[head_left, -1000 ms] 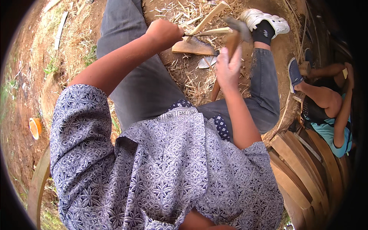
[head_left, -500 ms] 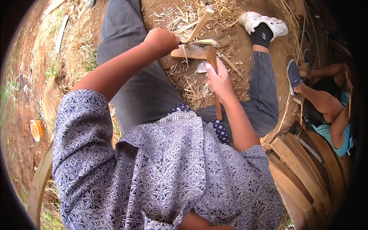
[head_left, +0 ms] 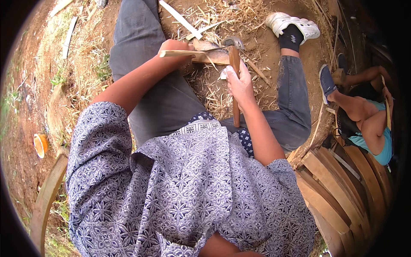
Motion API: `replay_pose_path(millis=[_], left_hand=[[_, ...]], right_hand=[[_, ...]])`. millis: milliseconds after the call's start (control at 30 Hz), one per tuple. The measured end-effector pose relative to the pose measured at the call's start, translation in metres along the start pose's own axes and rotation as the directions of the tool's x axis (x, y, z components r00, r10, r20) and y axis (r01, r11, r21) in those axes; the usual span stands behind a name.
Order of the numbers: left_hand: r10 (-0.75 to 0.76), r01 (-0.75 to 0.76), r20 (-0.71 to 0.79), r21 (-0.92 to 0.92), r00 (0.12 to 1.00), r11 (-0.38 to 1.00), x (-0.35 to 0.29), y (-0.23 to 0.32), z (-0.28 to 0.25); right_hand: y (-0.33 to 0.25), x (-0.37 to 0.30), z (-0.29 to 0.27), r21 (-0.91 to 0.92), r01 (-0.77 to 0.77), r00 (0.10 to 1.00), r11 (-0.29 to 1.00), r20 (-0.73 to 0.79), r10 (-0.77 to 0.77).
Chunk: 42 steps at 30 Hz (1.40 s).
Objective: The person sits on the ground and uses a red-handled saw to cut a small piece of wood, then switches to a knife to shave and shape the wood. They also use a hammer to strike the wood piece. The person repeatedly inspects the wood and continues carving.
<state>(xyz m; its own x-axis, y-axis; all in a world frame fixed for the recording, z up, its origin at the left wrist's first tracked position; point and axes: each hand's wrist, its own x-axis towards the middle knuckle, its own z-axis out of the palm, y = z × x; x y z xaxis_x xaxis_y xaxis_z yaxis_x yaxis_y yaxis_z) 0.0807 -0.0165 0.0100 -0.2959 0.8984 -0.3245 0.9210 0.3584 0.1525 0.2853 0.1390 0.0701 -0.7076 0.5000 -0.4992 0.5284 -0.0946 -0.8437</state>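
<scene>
Apparently the stick [head_left: 177, 53] is being split, right hand [head_left: 242, 88] fingers wrapping the hammer [head_left: 233, 59], left hand [head_left: 174, 45] fingers unclear; striking calls for steadiness.

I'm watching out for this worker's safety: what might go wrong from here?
The hammer in the right hand is near the left hand, so a stray blow might bruise it. The blade might slip. The block lies among loose shavings and might shift if struck.
</scene>
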Motion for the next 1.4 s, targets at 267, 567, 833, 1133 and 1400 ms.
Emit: replay_pose_path(millis=[267, 567, 833, 1133, 1400], left_hand=[[-0.159, 0.154, -0.008, -0.198, 0.987, 0.968, -0.014, 0.021, -0.012], [-0.234, -0.022, -0.08, -0.97, 0.969, 0.241, 0.011, 0.111, 0.019], [0.152, -0.302, -0.313, -0.516, 0.938, 0.802, -0.011, 0.093, -0.012], [-0.455, 0.458, -0.237, -0.047, 0.858, 0.888, 0.02, -0.078, 0.024], [-0.325, 0.215, 0.122, -0.939, 0.938, 0.269, 0.014, -0.065, -0.008]], right_hand=[[0.022, 0.01, -0.035, 0.054, -0.203, 0.966, 0.978, -0.15, 0.209], [0.099, 0.035, -0.04, -0.452, 0.098, 0.878, 0.887, -0.38, -0.291], [0.05, 0.014, -0.02, 0.175, -0.093, 0.994, 0.98, -0.036, 0.101], [0.073, 0.002, -0.025, 0.391, -0.291, 0.944, 0.873, -0.027, 0.328], [0.056, -0.005, -0.022, 0.442, -0.115, 0.982, 0.889, -0.085, 0.169]])
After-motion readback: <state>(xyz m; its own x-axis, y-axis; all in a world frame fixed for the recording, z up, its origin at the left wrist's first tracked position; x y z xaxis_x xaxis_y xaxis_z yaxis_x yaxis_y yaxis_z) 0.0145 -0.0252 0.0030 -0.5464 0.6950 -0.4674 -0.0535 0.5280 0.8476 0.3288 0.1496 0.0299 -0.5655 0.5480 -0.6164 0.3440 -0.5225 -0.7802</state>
